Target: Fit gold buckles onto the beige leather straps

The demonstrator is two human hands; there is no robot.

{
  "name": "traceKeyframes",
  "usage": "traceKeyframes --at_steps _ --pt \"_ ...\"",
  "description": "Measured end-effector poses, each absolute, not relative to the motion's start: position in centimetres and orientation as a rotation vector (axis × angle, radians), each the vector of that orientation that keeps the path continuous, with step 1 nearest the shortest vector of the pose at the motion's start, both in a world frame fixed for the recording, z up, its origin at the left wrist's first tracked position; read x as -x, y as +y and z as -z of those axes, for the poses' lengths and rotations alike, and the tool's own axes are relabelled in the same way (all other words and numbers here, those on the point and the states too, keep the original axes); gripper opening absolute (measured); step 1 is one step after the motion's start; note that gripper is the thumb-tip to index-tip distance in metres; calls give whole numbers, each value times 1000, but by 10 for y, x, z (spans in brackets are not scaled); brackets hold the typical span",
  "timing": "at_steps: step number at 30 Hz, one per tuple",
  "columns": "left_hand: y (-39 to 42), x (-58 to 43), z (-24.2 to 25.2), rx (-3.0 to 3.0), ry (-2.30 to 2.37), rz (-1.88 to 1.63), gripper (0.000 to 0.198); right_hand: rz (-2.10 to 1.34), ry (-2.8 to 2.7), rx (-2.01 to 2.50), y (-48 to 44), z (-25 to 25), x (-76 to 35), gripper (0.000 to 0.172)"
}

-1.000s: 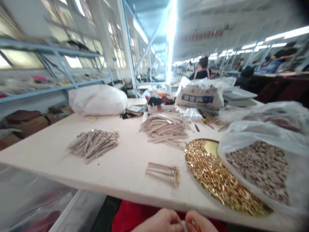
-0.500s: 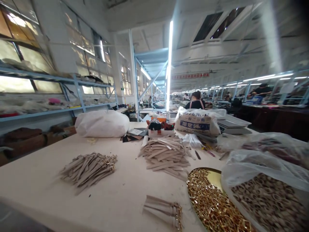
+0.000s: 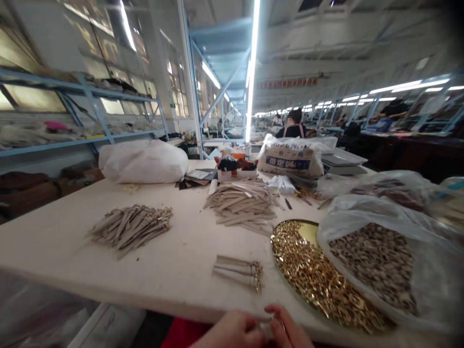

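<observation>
**Head view**

1. Gold tray (image 3: 312, 231): round, lying on the pale table (image 3: 174, 275) and heaped with small gold fittings (image 3: 319, 282). All places below are given from this tray.
2. Left hand (image 3: 232, 332): nearer than the tray and to its left, below the table edge. The fingers are curled in, pinching a small pale piece (image 3: 266, 328).
3. Right hand (image 3: 286, 329): just beside the left hand, on the tray's side, with fingertips closed on the same piece. The piece is blurred and partly hidden, so its kind cannot be told.
4. Small bundle of strips (image 3: 237, 271): just left of the tray, gold ends towards it.
5. Plain strip pile (image 3: 242, 205): behind the tray, near its far rim.
6. Strip pile with gold ends (image 3: 130, 227): well left of the tray.
7. Clear bag of pale rings (image 3: 377, 261): overlapping the tray's right rim.
8. White sack (image 3: 143, 162): far behind the tray, to its left.
9. Printed sack (image 3: 292, 160): far behind the tray.
10. Seated person (image 3: 294, 126): beyond the printed sack.
</observation>
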State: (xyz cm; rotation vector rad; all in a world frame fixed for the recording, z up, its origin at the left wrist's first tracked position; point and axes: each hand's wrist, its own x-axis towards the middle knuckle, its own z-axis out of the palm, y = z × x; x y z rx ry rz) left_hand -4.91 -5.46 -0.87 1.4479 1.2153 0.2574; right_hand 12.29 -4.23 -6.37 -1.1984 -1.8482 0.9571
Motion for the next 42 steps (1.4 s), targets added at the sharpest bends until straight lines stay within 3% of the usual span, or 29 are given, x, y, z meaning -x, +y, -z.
traceKeyframes --at_steps 8,11,12,14,16,19,23,25,34,38,42 --pt "-20 50 -10 -1969 1259 -178 35 -1041 -1624 1315 -35 51 -105 32" --pt "11 61 -1 -2313 1380 -278 33 -853 -1742 1416 -4 49 -100 34" --pt "20 66 5 -2392 1420 -297 37 -705 -1822 1434 4 52 -101 33" --pt "36 77 20 -2549 1429 -274 64 -351 -1933 1423 16 63 -105 34" --pt "47 85 34 -2697 1352 -203 77 -190 -1972 1397 25 82 -107 41" --pt "58 86 48 -2877 1251 -137 67 -148 -2002 1461 34 110 -104 50" --pt "66 80 53 -3042 1118 -52 37 -222 -2046 1451 40 126 -99 57" --pt "73 91 52 -2974 1283 15 32 -238 -2059 1464 42 127 -101 56" --pt "108 274 24 -2094 2602 209 41 -159 -2194 1361 44 119 -99 39" --pt "119 289 19 -2073 2679 144 50 -147 -2214 1353 46 112 -96 37" --pt "151 225 18 -2332 2236 -94 47 -255 -2204 1389 46 107 -95 34"
